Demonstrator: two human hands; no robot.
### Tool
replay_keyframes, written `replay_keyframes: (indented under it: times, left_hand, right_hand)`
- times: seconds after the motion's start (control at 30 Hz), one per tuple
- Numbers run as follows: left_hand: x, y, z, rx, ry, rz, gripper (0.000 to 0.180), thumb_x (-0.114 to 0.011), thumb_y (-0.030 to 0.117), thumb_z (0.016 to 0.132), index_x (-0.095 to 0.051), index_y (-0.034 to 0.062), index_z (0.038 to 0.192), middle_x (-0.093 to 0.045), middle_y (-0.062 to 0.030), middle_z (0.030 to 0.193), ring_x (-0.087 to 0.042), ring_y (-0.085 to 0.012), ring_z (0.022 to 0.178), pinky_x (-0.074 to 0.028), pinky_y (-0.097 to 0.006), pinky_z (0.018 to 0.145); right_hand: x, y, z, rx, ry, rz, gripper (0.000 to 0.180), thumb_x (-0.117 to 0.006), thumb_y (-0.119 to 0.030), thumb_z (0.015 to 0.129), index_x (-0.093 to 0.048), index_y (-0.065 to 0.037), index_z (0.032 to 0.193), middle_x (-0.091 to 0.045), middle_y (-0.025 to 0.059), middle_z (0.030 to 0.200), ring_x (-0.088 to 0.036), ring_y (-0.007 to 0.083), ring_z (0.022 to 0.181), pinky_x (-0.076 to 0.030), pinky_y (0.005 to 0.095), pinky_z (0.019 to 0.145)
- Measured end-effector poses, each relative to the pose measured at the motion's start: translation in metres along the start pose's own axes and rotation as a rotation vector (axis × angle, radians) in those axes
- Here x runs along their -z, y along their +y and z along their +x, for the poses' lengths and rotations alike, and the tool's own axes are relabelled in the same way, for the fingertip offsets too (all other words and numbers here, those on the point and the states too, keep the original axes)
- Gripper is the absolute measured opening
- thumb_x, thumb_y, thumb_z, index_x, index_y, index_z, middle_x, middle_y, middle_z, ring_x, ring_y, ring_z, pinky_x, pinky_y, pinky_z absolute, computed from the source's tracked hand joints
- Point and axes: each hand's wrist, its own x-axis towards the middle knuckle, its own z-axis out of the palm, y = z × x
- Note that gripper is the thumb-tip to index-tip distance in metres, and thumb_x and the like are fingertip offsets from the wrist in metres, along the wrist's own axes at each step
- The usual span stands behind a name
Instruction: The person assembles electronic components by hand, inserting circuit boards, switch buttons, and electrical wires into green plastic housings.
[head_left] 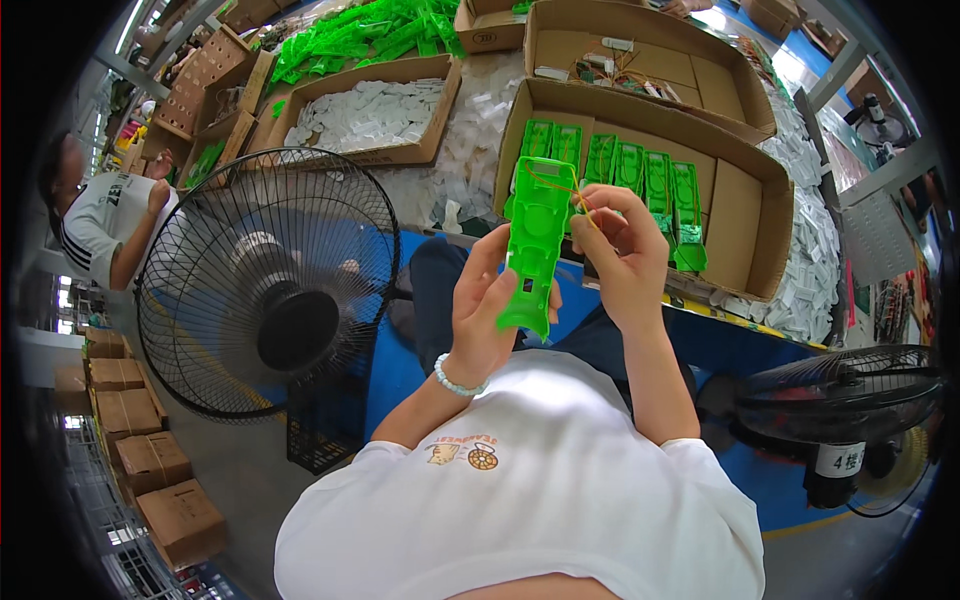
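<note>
The left hand (487, 300) has the long green plastic housing (535, 245) up in front of the chest, fingers wrapped around its lower half and clamped on it. The right hand (625, 250) is at the upper edge, fingertips pinched together on a thin yellowish wire (553, 180) that loops across the top of the part. By the look of it, the wire is being seated into the housing; the next move likely needs a steady hold below and a fine, guided pull above so the strand drops into place rather than springing free.

Straight ahead, an open cardboard box (745, 215) holds a row of the same green housings (640, 170) standing on end. Beyond it, another box of white parts (365, 115), and a heap of green pieces (370, 35) further back. A black floor fan (265, 280) stands close on the left, a second fan (845, 405) low on the right. Another person (105, 220) sits far left, well apart. Nothing crowds the hands, though the near box rim sits just beyond them.
</note>
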Motion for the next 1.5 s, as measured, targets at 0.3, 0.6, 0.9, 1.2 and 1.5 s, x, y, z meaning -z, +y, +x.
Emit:
replay_keyframes:
  times: [0.3,0.6,0.9,1.2,1.5]
  left_hand:
    - [0.019,0.003,0.002,-0.107,-0.011,0.550,0.051,-0.053,0.014,0.095,-0.033,-0.0007,0.140,-0.060,-0.0153,0.112,-0.063,-0.0203,0.085,-0.056,-0.032,0.068]
    - [0.020,0.011,0.008,-0.126,0.016,0.643,0.050,-0.052,0.007,0.093,-0.035,-0.0024,0.139,-0.061,-0.0149,0.109,-0.063,-0.0185,0.085,-0.056,-0.031,0.069]
    - [0.024,0.013,0.008,-0.092,-0.025,0.206,0.052,-0.052,0.011,0.095,-0.032,-0.0024,0.141,-0.056,-0.0190,0.113,-0.065,-0.0253,0.083,-0.056,-0.035,0.066]
    - [0.030,0.002,0.008,-0.004,-0.172,0.003,0.057,-0.054,0.018,0.095,-0.029,-0.0024,0.142,-0.056,-0.0245,0.118,-0.065,-0.0307,0.082,-0.056,-0.038,0.063]
    - [0.017,0.008,0.005,0.020,-0.139,-0.150,0.054,-0.049,0.021,0.098,-0.032,-0.0020,0.143,-0.055,-0.0271,0.121,-0.065,-0.0302,0.074,-0.055,-0.035,0.054]
  right_hand:
    - [0.004,-0.028,0.013,0.206,-0.015,-0.423,0.023,-0.068,0.002,0.083,-0.062,0.001,0.105,-0.063,0.0046,0.086,-0.058,0.0095,0.072,-0.048,0.0244,0.065]
    - [0.006,-0.047,0.026,0.346,-0.272,-0.667,0.013,-0.068,-0.003,0.083,-0.068,0.001,0.096,-0.064,0.0116,0.079,-0.061,0.0189,0.064,-0.048,0.0267,0.058]
    - [0.009,-0.039,0.031,-0.139,-0.095,-0.157,0.016,-0.065,-0.011,0.089,-0.067,-0.001,0.101,-0.065,0.0016,0.076,-0.059,0.0061,0.068,-0.047,0.0232,0.057]
    - [-0.004,-0.012,0.041,-0.216,-0.306,0.136,0.031,-0.055,-0.002,0.094,-0.058,-0.001,0.125,-0.064,0.0047,0.107,-0.061,0.0083,0.088,-0.050,0.0243,0.070]
    - [0.000,-0.007,0.061,0.703,-0.232,-0.855,0.032,-0.061,0.005,0.081,-0.062,-0.002,0.112,-0.066,0.0147,0.105,-0.066,0.0312,0.087,-0.054,0.0342,0.071]
